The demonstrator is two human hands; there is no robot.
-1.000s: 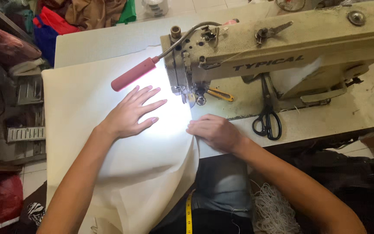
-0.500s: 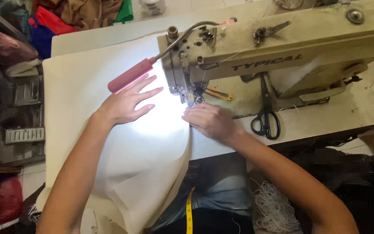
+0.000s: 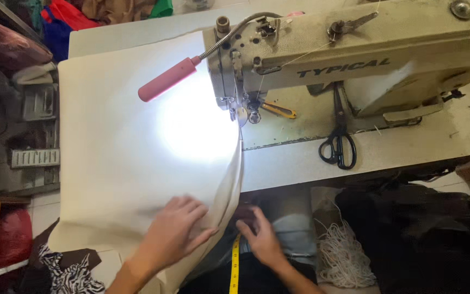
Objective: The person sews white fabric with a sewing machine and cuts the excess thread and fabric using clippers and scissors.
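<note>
Cream cloth (image 3: pixel 131 163): it lies flat on the sewing table (image 3: pixel 409 147) and hangs over the near edge, towards the person's lap.
Left hand (image 3: pixel 172 234): it rests flat on the near part of the cloth, with the fingers a little spread.
Right hand (image 3: pixel 259 237): it is low by the hanging edge of the cloth, with the fingers bent. The fingertips go behind the fold, so I cannot tell if they pinch it.
Yellow tape measure (image 3: pixel 235 267): it hangs down between the two hands. The bottom is cut off by the picture edge.
White string pile (image 3: pixel 344 256): it sits in a dark spot under the table. I cannot tell if it is in a box or bag.
Black scissors (image 3: pixel 339 144): they lie on the table, right of the cloth.
Sewing machine (image 3: pixel 354 60): the cloth's far edge goes under its needle part.
Pink lamp (image 3: pixel 168 79): it shines a very bright spot on the cloth, so the cloth there is hard to see.
Heap of coloured clothes (image 3: pixel 66 22): it is far away at the top left and cut off.
</note>
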